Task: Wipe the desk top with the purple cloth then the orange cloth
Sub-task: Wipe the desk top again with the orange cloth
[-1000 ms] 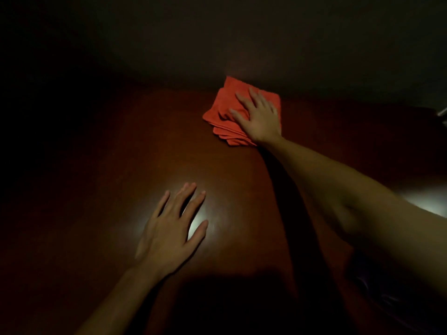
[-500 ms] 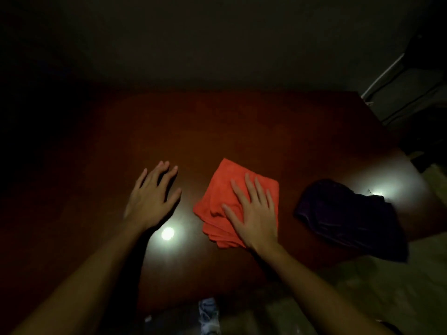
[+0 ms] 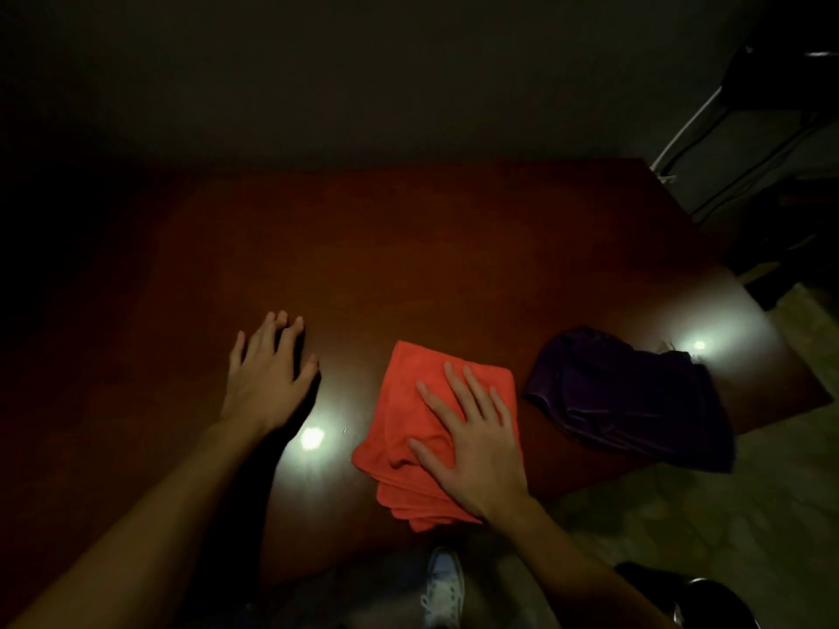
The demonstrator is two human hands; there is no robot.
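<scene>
Pressing flat, right hand (image 3: pixel 476 442) covers folded orange cloth (image 3: pixel 408 429) on glossy desk (image 3: pixel 408 265).

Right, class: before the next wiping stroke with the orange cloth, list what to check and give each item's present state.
1. Right hand flat on orange cloth: ok.
2. Cloth folded, wholly on the desk top: ok.
3. Left hand bracing on the desk, clear of the cloth: ok.
4. Purple cloth set aside: not ok, it overhangs the near edge.
5. Desk already clean: cannot tell, too dark.
</scene>
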